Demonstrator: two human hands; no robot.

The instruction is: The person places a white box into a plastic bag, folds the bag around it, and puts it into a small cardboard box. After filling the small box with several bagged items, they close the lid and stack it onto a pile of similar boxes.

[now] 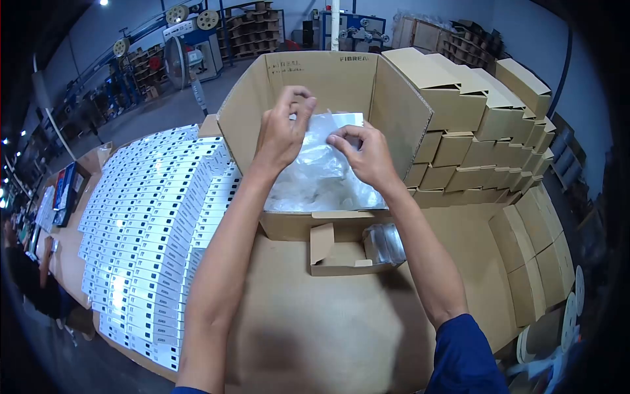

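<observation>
Over a large open cardboard carton, my right hand pinches the edge of a clear plastic bag between thumb and fingertips. My left hand is raised just left of the bag, its fingers loosely curled and the thumb apart, with nothing visible in it. More crumpled clear plastic bags fill the carton below both hands. In front of the carton, a small open cardboard box holds some plastic-wrapped pieces at its right end.
To the left, many white panels with dark square openings lie in stacked rows. Closed brown boxes are piled at the right, with several more boxes at the table's right edge. Another person's arm shows at the far left.
</observation>
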